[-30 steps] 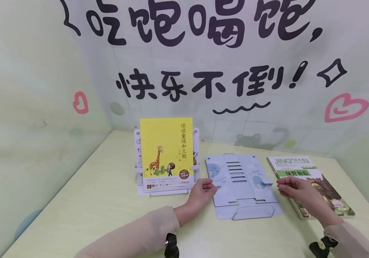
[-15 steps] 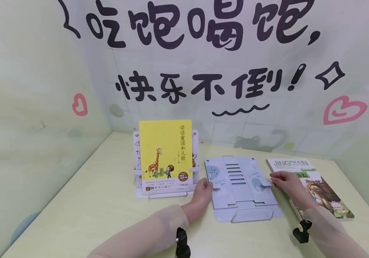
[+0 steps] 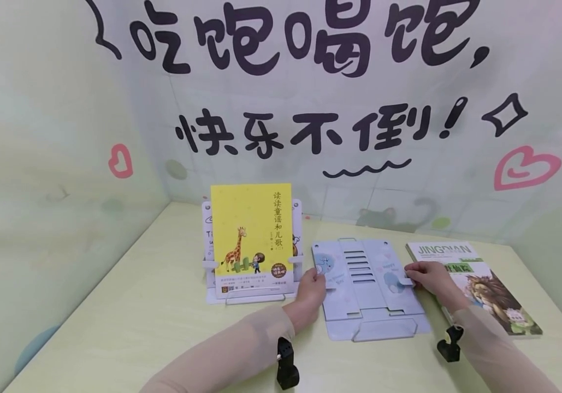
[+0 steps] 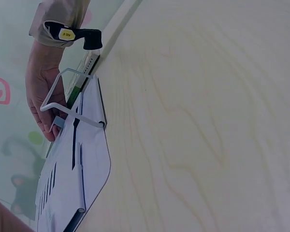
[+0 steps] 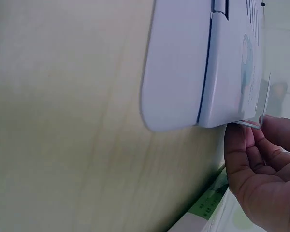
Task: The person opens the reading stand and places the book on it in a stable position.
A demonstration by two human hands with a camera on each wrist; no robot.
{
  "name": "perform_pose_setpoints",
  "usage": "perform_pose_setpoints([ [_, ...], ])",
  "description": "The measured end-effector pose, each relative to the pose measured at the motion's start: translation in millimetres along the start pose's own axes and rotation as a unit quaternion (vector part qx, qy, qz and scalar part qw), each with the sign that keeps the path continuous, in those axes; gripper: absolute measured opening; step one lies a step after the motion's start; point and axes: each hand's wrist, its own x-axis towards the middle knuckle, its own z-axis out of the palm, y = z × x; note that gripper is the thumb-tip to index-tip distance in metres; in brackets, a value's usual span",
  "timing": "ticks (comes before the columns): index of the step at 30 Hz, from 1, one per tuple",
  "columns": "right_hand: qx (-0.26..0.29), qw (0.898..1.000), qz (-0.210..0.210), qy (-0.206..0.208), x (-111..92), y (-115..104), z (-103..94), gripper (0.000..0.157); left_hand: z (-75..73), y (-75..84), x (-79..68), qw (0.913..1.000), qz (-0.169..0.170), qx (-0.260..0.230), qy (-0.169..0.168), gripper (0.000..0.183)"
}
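A pale blue metal book stand (image 3: pixel 369 284) with slots, elephant pictures and a wire ledge in front stands on the table, its panel tilted slightly. My left hand (image 3: pixel 308 295) holds the stand's left edge beside the left page clip (image 3: pixel 330 285); its fingers are partly hidden there. At the other side my right hand (image 3: pixel 435 278) pinches the right page clip (image 5: pixel 265 104), a thin bent metal tab sticking out from the edge. The right wrist view shows thumb and fingers at the bend of this tab. In the left wrist view the right hand (image 4: pixel 46 96) appears across the stand.
Left of my hands, a yellow book (image 3: pixel 251 234) leans on a second white book stand (image 3: pixel 207 240), held by its clips. A book with a lion cover (image 3: pixel 494 297) lies flat at right, partly under my right forearm. A printed wall (image 3: pixel 281 180) rises behind the table (image 3: pixel 128 316).
My right hand has moved left from over the lion book onto the right clip. The left hand has shifted slightly along the stand's left edge, its fingers now less visible.
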Motion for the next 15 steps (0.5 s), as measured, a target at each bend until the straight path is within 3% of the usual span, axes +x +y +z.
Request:
perform_pose_setpoints([
  [15, 0.023, 0.999, 0.031, -0.002, -1.1, -2.2, -1.6, 0.035, 3.2, -1.8, 1.9, 0.9994, 0.014, -0.031, 0.005, 0.049],
])
